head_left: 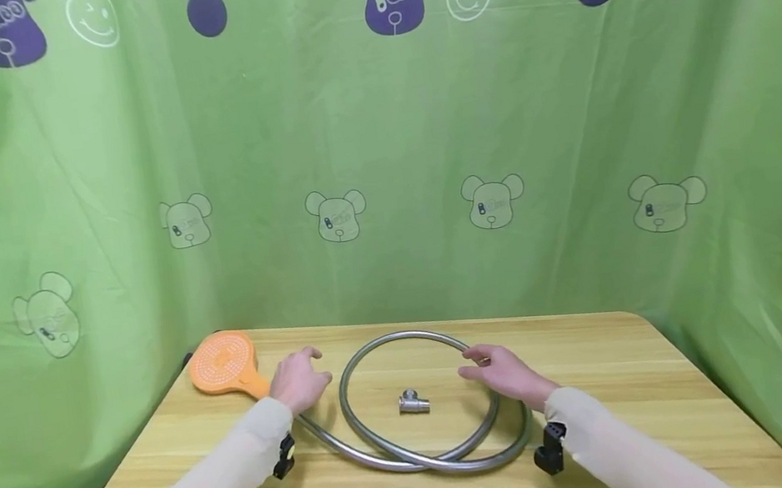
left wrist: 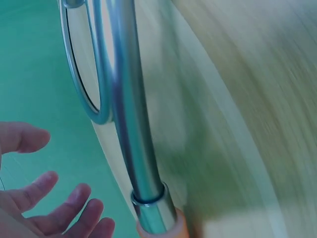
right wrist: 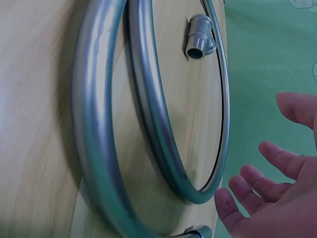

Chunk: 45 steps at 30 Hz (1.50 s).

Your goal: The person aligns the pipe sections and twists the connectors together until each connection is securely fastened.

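An orange shower head [head_left: 222,362] lies at the table's far left, its handle joined to a silver shower hose [head_left: 473,465] that coils in loops across the middle. Inside the loop lies a small metal fitting [head_left: 412,403], a pipe piece with a side branch. My left hand [head_left: 300,382] hovers by the shower head's handle, fingers loosely bent and holding nothing. In the left wrist view, the hose's metal collar [left wrist: 153,213] meets the orange handle. Over the loop's right side is my right hand [head_left: 505,374], also holding nothing, its fingers [right wrist: 252,183] spread and relaxed.
The wood-grain table [head_left: 612,405] has rounded far corners. A green curtain [head_left: 390,134] with bear and smiley prints hangs behind it and at both sides. Small black cameras [head_left: 551,449] are strapped to both wrists over light sleeves.
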{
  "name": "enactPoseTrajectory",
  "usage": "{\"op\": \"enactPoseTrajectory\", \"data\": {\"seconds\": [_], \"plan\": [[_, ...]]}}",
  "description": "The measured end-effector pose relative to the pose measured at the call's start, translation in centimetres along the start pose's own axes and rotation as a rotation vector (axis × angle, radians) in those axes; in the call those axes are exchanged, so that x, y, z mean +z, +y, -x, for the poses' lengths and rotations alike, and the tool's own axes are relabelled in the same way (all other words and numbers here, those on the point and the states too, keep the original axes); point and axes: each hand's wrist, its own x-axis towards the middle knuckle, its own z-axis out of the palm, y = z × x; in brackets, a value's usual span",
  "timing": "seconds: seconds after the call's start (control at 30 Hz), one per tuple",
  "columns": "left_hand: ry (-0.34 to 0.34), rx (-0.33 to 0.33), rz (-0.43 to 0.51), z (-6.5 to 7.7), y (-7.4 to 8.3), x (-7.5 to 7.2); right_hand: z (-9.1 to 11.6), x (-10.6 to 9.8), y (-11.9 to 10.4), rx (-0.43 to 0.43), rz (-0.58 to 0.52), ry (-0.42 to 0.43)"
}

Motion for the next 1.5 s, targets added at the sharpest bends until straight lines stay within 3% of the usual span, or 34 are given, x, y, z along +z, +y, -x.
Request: {"op": "enactPoseTrajectory", "data": {"seconds": [0.33,0.77,1.5], "plan": [[-0.059,0.066,-0.006,0.0,2.1,0.6,0.8,-0.9,1.0,0.018,0.001,0.001],[-0.156,0.064,0.033,0.3,3.6,1.8,1.5,-2.1,3.2,0.02,0.036,0.018],[-0.178,0.118,0.003,-0.1,4.1,2.6,1.7,-3.5,6.9,0.009,0.156,0.073]]}}
